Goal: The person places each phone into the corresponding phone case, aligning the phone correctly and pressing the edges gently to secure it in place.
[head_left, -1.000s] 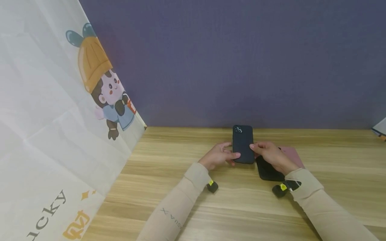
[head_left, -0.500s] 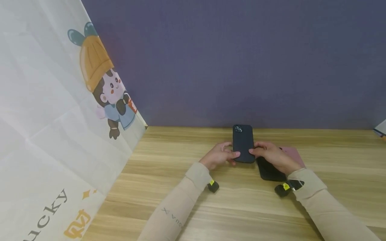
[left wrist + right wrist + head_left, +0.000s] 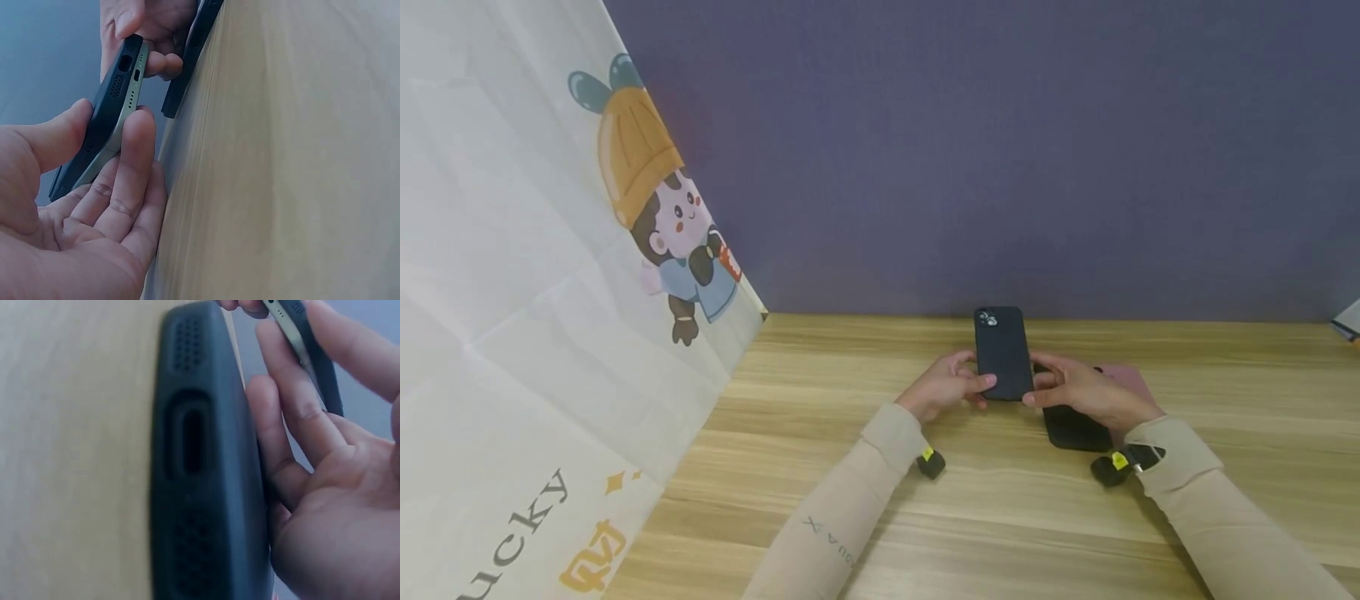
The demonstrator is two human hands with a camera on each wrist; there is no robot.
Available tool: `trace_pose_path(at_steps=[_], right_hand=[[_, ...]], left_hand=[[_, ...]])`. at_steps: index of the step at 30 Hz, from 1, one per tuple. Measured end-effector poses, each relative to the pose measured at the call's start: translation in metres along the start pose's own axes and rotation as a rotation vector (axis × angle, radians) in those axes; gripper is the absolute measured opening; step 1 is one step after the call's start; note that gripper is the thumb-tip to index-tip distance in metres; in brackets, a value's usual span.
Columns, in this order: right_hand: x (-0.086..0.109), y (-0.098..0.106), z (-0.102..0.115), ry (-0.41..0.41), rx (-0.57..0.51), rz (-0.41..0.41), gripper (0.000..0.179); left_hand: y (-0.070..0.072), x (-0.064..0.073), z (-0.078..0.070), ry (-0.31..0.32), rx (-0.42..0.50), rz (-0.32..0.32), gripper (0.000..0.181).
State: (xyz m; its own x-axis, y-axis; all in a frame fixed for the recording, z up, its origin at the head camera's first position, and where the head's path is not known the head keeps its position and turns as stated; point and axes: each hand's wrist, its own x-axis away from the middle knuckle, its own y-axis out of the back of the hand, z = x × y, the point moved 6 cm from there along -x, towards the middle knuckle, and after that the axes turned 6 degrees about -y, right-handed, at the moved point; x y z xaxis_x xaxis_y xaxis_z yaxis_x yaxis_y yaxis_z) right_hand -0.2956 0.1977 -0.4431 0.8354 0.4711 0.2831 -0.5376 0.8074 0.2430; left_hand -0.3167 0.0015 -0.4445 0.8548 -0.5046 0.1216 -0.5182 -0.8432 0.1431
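A black phone case [image 3: 1003, 354] with a camera cutout is held up over the table, its back facing me. In the left wrist view a pale-edged phone [image 3: 135, 81] sits against the case's inner side, the two bottom edges out of line. My left hand [image 3: 942, 387] grips both, thumb on the case's back and fingers under the phone. At the lower right corner, my right hand [image 3: 1082, 390] pinches the edge with its thumb and fingers. Under that hand lies another black cased phone [image 3: 1075, 429], seen close up with its port opening [image 3: 192, 442] in the right wrist view.
A flat pink item [image 3: 1127, 379] lies beside the second black phone, partly behind my right hand. The wooden table [image 3: 850, 350] ends at a dark blue panel [image 3: 970, 150]. A white printed sheet [image 3: 512, 275] stands on the left.
My right thumb has slid down the case's right edge to its lower corner, and the right wrist has shifted slightly right. The held phone has tilted a little left. The left hand barely moved.
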Motion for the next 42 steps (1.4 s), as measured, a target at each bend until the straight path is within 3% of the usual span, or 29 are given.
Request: trace_pose_path(at_steps=[10, 21, 30, 38, 42], right_hand=[[-0.0011, 0.0014, -0.0001, -0.005, 0.036, -0.024, 0.089], [-0.0007, 0.0002, 0.0026, 0.037, -0.014, -0.006, 0.067], [-0.0021, 0.0010, 0.0017, 0.065, 0.005, 0.001, 0.068], [-0.0013, -0.0003, 0.0026, 0.086, 0.021, 0.011, 0.057], [-0.0009, -0.0011, 0.0037, 0.085, 0.028, 0.011, 0.063]], left_hand=[[-0.0032, -0.0028, 0.0020, -0.021, -0.018, -0.028, 0.062], [-0.0048, -0.0024, -0.0013, -0.021, -0.058, -0.038, 0.072], [-0.0066, -0.0015, -0.0025, -0.016, -0.081, -0.007, 0.075], [-0.0071, -0.0036, -0.0006, -0.018, -0.100, 0.023, 0.073], [-0.0079, -0.0037, -0.0011, -0.028, -0.089, 0.045, 0.071]])
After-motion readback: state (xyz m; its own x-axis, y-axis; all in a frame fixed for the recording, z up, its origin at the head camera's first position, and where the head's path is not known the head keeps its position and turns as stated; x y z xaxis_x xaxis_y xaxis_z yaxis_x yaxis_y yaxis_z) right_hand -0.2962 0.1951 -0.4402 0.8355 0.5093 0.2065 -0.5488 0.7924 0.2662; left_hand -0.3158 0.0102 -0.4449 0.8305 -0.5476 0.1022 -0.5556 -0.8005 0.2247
